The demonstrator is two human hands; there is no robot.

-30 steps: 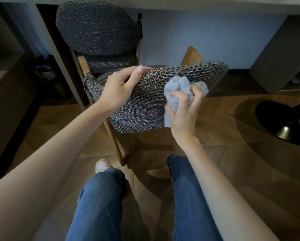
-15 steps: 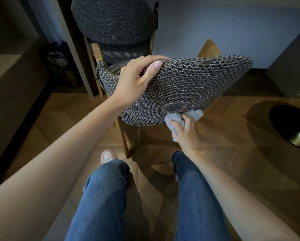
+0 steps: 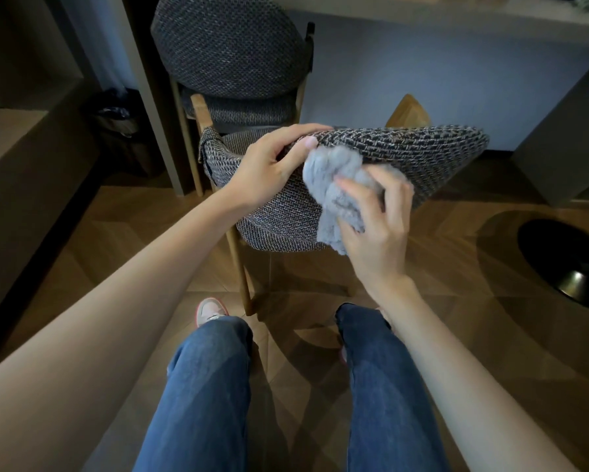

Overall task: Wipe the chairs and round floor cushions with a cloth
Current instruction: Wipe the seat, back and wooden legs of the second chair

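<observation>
A wooden-legged chair with a curved grey tweed backrest (image 3: 422, 158) stands right in front of me. My left hand (image 3: 269, 165) grips the top edge of that backrest, thumb on the near side. My right hand (image 3: 375, 226) holds a bunched light blue-grey cloth (image 3: 337, 185) and presses it against the backrest's outer face, just right of my left thumb. A second chair with a darker woven backrest (image 3: 231, 46) stands behind the first, tucked under a desk.
The pale desk top (image 3: 456, 15) runs along the back with a grey desk leg (image 3: 150, 107) at left. A dark bin with a liner (image 3: 116, 120) sits at left. A black round stand base (image 3: 565, 260) lies on the wood floor at right. My legs and shoe (image 3: 211, 310) are below.
My right hand went down to the backrest's lower edge with the cloth, then came back up and left, close to my left thumb. My left hand kept its grip on the top edge.
</observation>
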